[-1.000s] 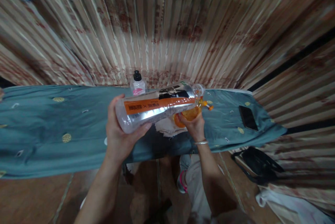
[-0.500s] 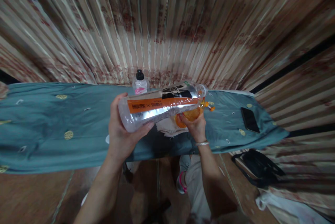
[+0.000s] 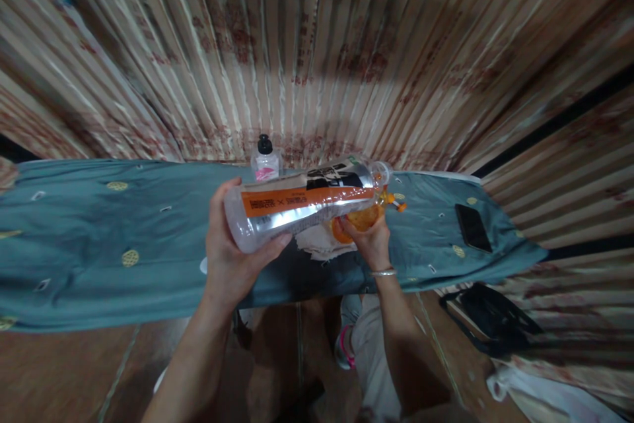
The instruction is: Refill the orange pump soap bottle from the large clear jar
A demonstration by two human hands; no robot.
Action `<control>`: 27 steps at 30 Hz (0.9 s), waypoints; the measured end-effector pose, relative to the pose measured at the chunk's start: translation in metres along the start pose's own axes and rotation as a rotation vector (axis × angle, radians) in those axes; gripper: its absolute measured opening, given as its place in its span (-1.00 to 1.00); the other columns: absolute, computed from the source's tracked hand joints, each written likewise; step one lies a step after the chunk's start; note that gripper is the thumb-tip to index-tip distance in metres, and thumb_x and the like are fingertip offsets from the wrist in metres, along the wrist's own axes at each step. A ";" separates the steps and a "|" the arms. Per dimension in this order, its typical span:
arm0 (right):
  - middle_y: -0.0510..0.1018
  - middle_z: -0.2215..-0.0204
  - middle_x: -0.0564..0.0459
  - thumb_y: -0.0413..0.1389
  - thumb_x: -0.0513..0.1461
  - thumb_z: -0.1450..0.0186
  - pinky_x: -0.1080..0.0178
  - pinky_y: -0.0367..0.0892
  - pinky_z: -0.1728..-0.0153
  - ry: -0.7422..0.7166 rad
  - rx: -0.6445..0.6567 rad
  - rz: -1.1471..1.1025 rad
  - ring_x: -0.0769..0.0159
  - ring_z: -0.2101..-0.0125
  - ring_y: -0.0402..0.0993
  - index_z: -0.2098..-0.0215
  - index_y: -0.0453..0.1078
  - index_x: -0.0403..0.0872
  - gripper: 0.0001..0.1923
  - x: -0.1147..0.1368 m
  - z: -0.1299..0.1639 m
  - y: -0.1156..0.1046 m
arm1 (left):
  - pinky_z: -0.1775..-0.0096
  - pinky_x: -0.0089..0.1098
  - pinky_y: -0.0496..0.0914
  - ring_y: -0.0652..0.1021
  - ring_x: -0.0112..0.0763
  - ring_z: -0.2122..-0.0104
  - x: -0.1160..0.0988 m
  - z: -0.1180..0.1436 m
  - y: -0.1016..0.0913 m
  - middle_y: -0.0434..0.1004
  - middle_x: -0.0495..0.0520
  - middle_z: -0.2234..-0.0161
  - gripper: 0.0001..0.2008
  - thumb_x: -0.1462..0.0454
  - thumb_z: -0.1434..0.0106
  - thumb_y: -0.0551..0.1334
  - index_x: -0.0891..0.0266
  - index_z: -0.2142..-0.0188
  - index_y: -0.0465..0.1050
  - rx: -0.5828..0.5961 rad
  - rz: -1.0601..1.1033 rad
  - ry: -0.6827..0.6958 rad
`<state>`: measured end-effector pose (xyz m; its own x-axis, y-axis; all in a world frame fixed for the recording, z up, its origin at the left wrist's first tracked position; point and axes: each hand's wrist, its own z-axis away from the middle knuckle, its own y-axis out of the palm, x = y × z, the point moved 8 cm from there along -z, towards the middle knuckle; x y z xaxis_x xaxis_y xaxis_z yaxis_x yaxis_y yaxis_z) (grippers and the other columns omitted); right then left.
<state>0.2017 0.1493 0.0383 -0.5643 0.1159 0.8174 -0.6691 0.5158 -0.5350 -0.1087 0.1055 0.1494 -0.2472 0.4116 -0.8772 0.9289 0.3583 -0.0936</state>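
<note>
My left hand (image 3: 230,245) is wrapped round the base end of a large clear plastic bottle (image 3: 307,197) with an orange, silver and black label. The bottle lies nearly level, its neck pointing right and a little raised in view. Under the neck, my right hand (image 3: 371,238) grips a rounded orange container (image 3: 364,217); the bottle hides part of it. A small orange and white nozzle-like piece (image 3: 396,202) sticks out to the right by the bottle's mouth. Whether liquid passes between them I cannot tell. A crumpled whitish cloth (image 3: 321,241) lies beneath, on the table.
A small clear bottle with a black cap (image 3: 266,158) stands behind the large one. At the right lies a black phone (image 3: 473,227) on the green tablecloth (image 3: 163,238). Pleated curtain (image 3: 307,47) hangs behind the table. A black bag (image 3: 488,317) is at the lower right.
Almost nothing differs: both hands, the bottle and the orange container keep their places, and the view has shifted very slightly.
</note>
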 end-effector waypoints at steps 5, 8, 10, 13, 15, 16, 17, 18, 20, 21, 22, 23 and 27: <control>0.66 0.20 -0.15 0.34 0.16 0.08 0.01 0.51 0.18 -0.027 0.012 -0.031 -0.07 0.16 0.62 -0.01 0.32 -0.07 -0.19 -0.001 0.000 0.001 | -0.03 -0.04 0.49 0.55 -0.11 0.07 -0.003 0.000 -0.001 0.46 0.13 0.00 -0.20 0.18 0.10 0.50 0.16 -0.14 0.30 -0.001 -0.036 0.038; 0.65 0.18 -0.16 0.36 0.15 0.09 -0.02 0.51 0.14 -0.039 0.029 -0.039 -0.08 0.14 0.62 -0.01 0.32 -0.09 -0.18 -0.006 -0.001 0.003 | -0.01 -0.12 0.50 0.55 -0.16 0.08 -0.005 0.001 -0.001 0.46 0.10 0.00 -0.21 0.22 0.10 0.49 0.15 -0.14 0.31 -0.010 -0.054 0.065; 0.65 0.16 -0.17 0.37 0.15 0.10 -0.03 0.51 0.12 -0.037 0.042 -0.053 -0.07 0.13 0.62 -0.01 0.31 -0.09 -0.16 -0.010 -0.002 0.005 | 0.01 -0.15 0.51 0.55 -0.19 0.10 -0.005 0.001 -0.001 0.47 0.08 0.03 -0.23 0.23 0.08 0.48 0.12 -0.14 0.31 -0.006 -0.053 0.074; 0.65 0.15 -0.17 0.39 0.16 0.13 -0.04 0.51 0.12 -0.020 0.049 -0.078 -0.07 0.14 0.62 -0.01 0.32 -0.08 -0.14 -0.014 -0.003 0.007 | 0.02 -0.16 0.50 0.55 -0.19 0.10 -0.007 0.001 -0.001 0.46 0.09 0.02 -0.22 0.20 0.08 0.49 0.13 -0.14 0.31 -0.005 -0.051 0.089; 0.65 0.15 -0.17 0.40 0.16 0.15 -0.04 0.52 0.13 -0.007 0.044 -0.087 -0.08 0.14 0.62 -0.01 0.32 -0.08 -0.12 -0.015 -0.003 0.007 | 0.02 -0.15 0.50 0.55 -0.19 0.10 -0.006 0.001 0.000 0.46 0.09 0.02 -0.22 0.19 0.07 0.49 0.15 -0.15 0.30 -0.001 -0.058 0.084; 0.65 0.15 -0.17 0.40 0.16 0.16 -0.04 0.51 0.13 -0.003 0.042 -0.089 -0.08 0.14 0.62 -0.01 0.32 -0.08 -0.11 -0.015 -0.003 0.007 | 0.02 -0.15 0.50 0.55 -0.19 0.11 -0.006 0.001 0.000 0.46 0.09 0.03 -0.22 0.19 0.07 0.49 0.14 -0.15 0.30 0.001 -0.062 0.080; 0.65 0.15 -0.17 0.40 0.16 0.16 -0.04 0.51 0.14 0.001 0.042 -0.088 -0.09 0.14 0.62 -0.02 0.32 -0.09 -0.10 -0.015 -0.003 0.007 | 0.02 -0.15 0.50 0.55 -0.19 0.12 -0.005 0.001 0.000 0.46 0.08 0.03 -0.22 0.19 0.06 0.48 0.13 -0.16 0.30 0.001 -0.068 0.077; 0.65 0.16 -0.17 0.40 0.17 0.16 -0.03 0.51 0.15 0.004 0.043 -0.086 -0.09 0.15 0.62 -0.02 0.32 -0.09 -0.09 -0.014 -0.003 0.007 | 0.02 -0.14 0.50 0.55 -0.19 0.11 -0.005 0.001 -0.001 0.46 0.08 0.03 -0.22 0.18 0.06 0.48 0.12 -0.15 0.30 0.000 -0.072 0.077; 0.66 0.18 -0.17 0.39 0.17 0.16 -0.02 0.51 0.17 0.012 0.041 -0.078 -0.09 0.16 0.62 -0.02 0.32 -0.10 -0.09 -0.012 -0.003 0.007 | 0.00 -0.12 0.50 0.55 -0.17 0.09 -0.004 0.002 -0.001 0.46 0.09 0.01 -0.23 0.18 0.06 0.48 0.10 -0.15 0.30 -0.006 -0.075 0.079; 0.66 0.19 -0.17 0.39 0.18 0.16 -0.01 0.51 0.18 0.015 0.035 -0.072 -0.09 0.17 0.62 -0.02 0.33 -0.10 -0.09 -0.011 -0.002 0.006 | 0.00 -0.12 0.50 0.55 -0.16 0.08 -0.004 0.002 -0.002 0.46 0.10 0.01 -0.23 0.18 0.07 0.49 0.11 -0.15 0.31 -0.010 -0.072 0.087; 0.66 0.20 -0.16 0.38 0.18 0.16 0.00 0.51 0.18 0.017 0.027 -0.066 -0.09 0.17 0.62 -0.01 0.33 -0.10 -0.10 -0.010 -0.002 0.005 | 0.00 -0.10 0.49 0.55 -0.15 0.08 -0.004 0.001 -0.002 0.45 0.11 0.00 -0.22 0.17 0.07 0.50 0.11 -0.14 0.31 -0.011 -0.069 0.089; 0.66 0.21 -0.16 0.38 0.18 0.15 0.00 0.50 0.18 0.018 0.018 -0.057 -0.09 0.17 0.62 0.00 0.33 -0.10 -0.11 -0.009 -0.002 0.004 | 0.01 -0.10 0.50 0.55 -0.15 0.08 -0.004 0.001 -0.002 0.46 0.11 0.01 -0.22 0.17 0.08 0.50 0.13 -0.14 0.30 -0.011 -0.066 0.092; 0.66 0.21 -0.19 0.35 0.21 0.14 0.00 0.49 0.18 0.010 -0.007 -0.025 -0.11 0.15 0.61 0.00 0.34 -0.12 -0.11 -0.006 -0.001 0.002 | 0.04 -0.13 0.50 0.55 -0.18 0.11 -0.006 0.001 -0.001 0.47 0.10 0.03 -0.20 0.15 0.09 0.51 0.16 -0.15 0.30 -0.009 -0.072 0.098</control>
<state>0.2041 0.1502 0.0327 -0.5422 0.1115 0.8328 -0.6794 0.5249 -0.5127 -0.1082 0.1015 0.1538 -0.3398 0.4645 -0.8178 0.9053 0.3973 -0.1505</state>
